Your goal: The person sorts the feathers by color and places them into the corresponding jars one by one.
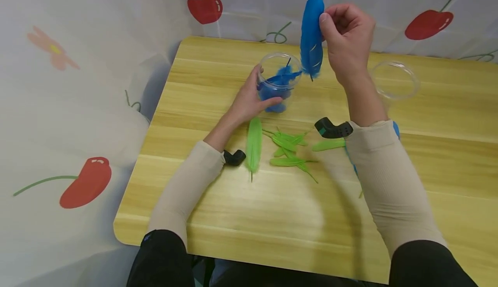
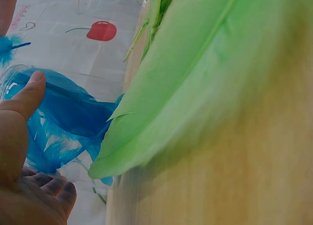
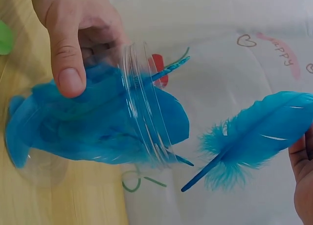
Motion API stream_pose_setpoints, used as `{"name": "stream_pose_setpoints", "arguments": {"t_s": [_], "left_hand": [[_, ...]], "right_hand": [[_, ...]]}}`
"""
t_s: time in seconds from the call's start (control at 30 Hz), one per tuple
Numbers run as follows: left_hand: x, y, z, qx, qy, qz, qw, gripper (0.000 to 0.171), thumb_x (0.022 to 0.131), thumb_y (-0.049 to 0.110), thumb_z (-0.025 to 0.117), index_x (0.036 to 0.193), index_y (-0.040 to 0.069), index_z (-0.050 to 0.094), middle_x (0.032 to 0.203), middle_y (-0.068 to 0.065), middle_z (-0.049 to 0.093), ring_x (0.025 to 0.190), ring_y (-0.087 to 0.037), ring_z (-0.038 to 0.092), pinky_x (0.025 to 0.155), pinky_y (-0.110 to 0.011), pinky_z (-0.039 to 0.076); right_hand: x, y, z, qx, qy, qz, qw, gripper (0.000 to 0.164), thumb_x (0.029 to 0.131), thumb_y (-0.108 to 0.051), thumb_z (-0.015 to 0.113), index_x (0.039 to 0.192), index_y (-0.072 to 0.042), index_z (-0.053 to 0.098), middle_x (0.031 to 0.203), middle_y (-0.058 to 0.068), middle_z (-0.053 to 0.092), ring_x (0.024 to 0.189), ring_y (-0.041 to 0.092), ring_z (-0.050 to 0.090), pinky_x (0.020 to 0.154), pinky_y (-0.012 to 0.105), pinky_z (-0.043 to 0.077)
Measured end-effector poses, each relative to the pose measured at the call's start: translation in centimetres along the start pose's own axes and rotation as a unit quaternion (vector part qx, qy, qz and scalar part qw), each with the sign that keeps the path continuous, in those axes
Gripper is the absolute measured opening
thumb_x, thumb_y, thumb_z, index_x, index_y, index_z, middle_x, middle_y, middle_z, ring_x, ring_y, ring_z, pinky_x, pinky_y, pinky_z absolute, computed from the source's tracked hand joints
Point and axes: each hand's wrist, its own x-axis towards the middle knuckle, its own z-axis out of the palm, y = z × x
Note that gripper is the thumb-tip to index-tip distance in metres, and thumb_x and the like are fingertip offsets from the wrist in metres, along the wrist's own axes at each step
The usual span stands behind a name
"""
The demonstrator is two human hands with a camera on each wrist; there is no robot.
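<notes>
My left hand (image 1: 249, 97) grips a clear plastic jar (image 3: 142, 107), thumb on one side and fingers round the other. Blue feathers (image 3: 88, 117) fill the jar, and a few quills and tips stick out of its open mouth. Raised above the table's far edge, my right hand (image 1: 348, 36) pinches one blue feather (image 1: 312, 32) between thumb and fingers. That feather stands upright with its quill down, just right of the jar's mouth. In the left wrist view a green feather (image 2: 171, 83) lies close to the camera, partly covering the view of the jar.
Several green feathers (image 1: 288, 144) lie in a loose pile on the wooden table (image 1: 249, 218), nearer me than the jar. Another green feather (image 1: 328, 145) and some blue show by my right sleeve. A clear round lid (image 1: 415, 84) lies at the back right, before a cherry-print curtain (image 1: 249, 1).
</notes>
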Motion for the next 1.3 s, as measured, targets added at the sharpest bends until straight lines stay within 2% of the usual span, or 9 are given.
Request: {"name": "stream_pose_setpoints", "arguments": {"t_s": [0.2,0.53,0.73,1.0,1.13,1.3], "left_hand": [[0.1,0.0,0.3,0.002,-0.006,-0.005,1.0,0.109,0.081,0.049,0.078,0.159,0.017,0.009,0.16,-0.003,0.025,0.146,-0.018,0.025,0.116,-0.034,0.026],[-0.2,0.1,0.7,0.001,-0.008,-0.009,0.9999,0.109,0.081,0.05,0.078,0.159,0.018,0.008,0.161,-0.003,0.024,0.146,-0.016,0.024,0.116,-0.034,0.025],[-0.2,0.6,1.1,-0.009,-0.013,-0.001,0.9999,0.109,0.081,0.048,0.079,0.159,0.017,0.009,0.161,-0.003,0.024,0.146,-0.016,0.025,0.116,-0.033,0.026],[-0.2,0.8,1.9,-0.021,-0.021,0.015,0.9994,0.107,0.081,0.047,0.079,0.159,0.02,0.01,0.159,-0.003,0.027,0.144,-0.014,0.028,0.116,-0.034,0.027],[-0.1,0.8,1.8,-0.023,-0.025,0.01,0.9994,0.107,0.081,0.049,0.078,0.159,0.023,0.009,0.16,0.0,0.026,0.145,-0.014,0.026,0.117,-0.035,0.025],[0.0,0.9,1.6,-0.023,-0.031,0.02,0.9991,0.107,0.082,0.048,0.077,0.159,0.022,0.008,0.161,0.001,0.024,0.146,-0.013,0.024,0.117,-0.035,0.023]], "right_hand": [[0.6,0.0,0.5,0.003,0.0,0.002,1.0,0.009,0.095,-0.004,0.064,0.092,-0.007,0.072,0.082,0.002,0.065,0.074,0.014,0.059,0.078,0.025,0.05],[1.8,0.0,2.1,0.004,-0.025,0.001,1.0,0.008,0.095,-0.005,0.064,0.095,-0.007,0.072,0.085,0.002,0.066,0.076,0.015,0.061,0.082,0.026,0.051],[1.9,0.5,2.4,-0.004,-0.061,0.015,0.998,0.009,0.095,-0.008,0.064,0.097,-0.004,0.073,0.086,0.004,0.066,0.077,0.017,0.061,0.083,0.027,0.051],[1.1,1.6,1.8,-0.015,-0.109,0.043,0.993,0.009,0.095,-0.008,0.066,0.095,-0.002,0.073,0.083,0.006,0.067,0.075,0.019,0.061,0.079,0.027,0.053],[0.9,2.1,1.4,-0.005,-0.129,0.061,0.99,0.008,0.094,-0.007,0.067,0.093,-0.001,0.073,0.081,0.007,0.067,0.074,0.019,0.062,0.075,0.024,0.054],[0.3,2.8,0.3,0.014,-0.139,0.072,0.988,0.009,0.093,-0.004,0.067,0.089,0.002,0.072,0.078,0.008,0.068,0.071,0.02,0.064,0.071,0.021,0.054]]}}
